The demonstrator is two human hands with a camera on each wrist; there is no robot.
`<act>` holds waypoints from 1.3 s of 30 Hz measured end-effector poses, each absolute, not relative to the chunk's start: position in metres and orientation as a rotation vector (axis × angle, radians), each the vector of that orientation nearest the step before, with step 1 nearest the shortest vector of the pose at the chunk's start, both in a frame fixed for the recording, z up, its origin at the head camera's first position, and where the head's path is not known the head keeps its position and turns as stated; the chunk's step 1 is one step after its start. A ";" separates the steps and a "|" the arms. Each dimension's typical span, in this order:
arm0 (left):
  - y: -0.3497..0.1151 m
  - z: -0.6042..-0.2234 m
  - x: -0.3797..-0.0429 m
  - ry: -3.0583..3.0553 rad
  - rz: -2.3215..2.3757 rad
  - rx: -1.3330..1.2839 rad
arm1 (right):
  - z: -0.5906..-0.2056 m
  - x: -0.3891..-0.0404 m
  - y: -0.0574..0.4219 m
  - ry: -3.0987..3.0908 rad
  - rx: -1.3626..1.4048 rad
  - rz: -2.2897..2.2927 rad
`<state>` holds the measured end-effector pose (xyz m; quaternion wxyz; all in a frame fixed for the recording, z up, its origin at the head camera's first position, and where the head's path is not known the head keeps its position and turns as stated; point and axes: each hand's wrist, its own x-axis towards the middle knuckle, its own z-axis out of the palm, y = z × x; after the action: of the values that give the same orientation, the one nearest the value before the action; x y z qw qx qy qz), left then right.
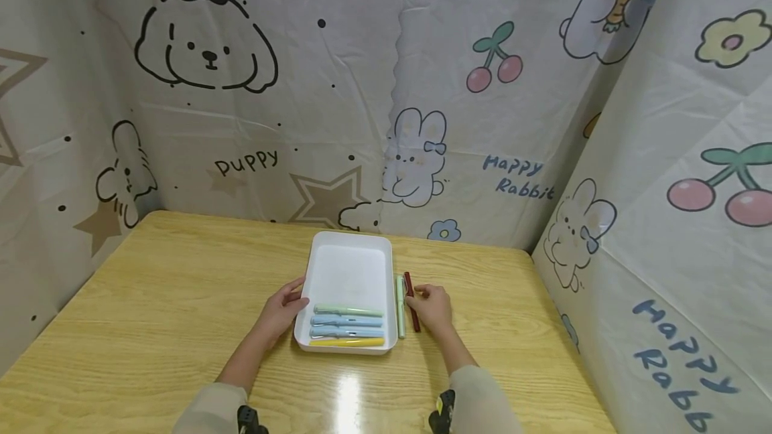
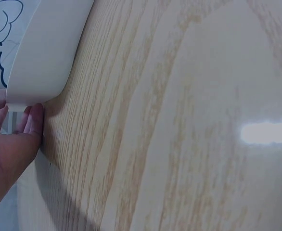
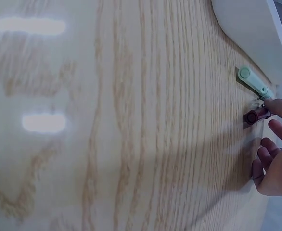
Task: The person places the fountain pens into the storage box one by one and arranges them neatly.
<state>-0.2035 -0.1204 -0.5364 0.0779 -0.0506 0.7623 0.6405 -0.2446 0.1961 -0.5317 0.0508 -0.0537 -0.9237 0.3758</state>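
A white tray (image 1: 348,270) stands on the table, and my left hand (image 1: 282,308) grips its left side with the thumb over the rim. In the left wrist view, fingers (image 2: 35,119) reach around the tray's outer edge. Across its near end lie a light green pen (image 1: 348,311), two light blue pens (image 1: 346,321) and a yellow pen (image 1: 346,342). To the right of the tray, my right hand (image 1: 433,307) pinches a dark red pen (image 1: 415,320) between thumb and forefinger. A second light green pen (image 1: 401,307) lies between that pen and the tray, lengthwise along its side.
The wood-grain table (image 1: 199,273) extends to both sides of the tray. Printed cloth (image 1: 338,86) hangs behind the table and along its left and right sides. Light glares off the tabletop in front of the tray.
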 end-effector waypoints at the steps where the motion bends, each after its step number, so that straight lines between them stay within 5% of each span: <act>1: -0.120 -0.536 -0.203 2.284 1.917 -0.154 | -0.531 -0.245 0.195 -2.813 -0.167 1.134; 39: -0.121 -0.538 -0.204 2.300 1.916 -0.165 | -0.526 -0.246 0.197 -2.779 -0.240 1.131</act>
<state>-0.2040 -0.1205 -0.5377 0.0716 -0.0549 0.7651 0.6375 -0.2463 0.1975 -0.5265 0.0659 -0.0794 -0.9213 0.3748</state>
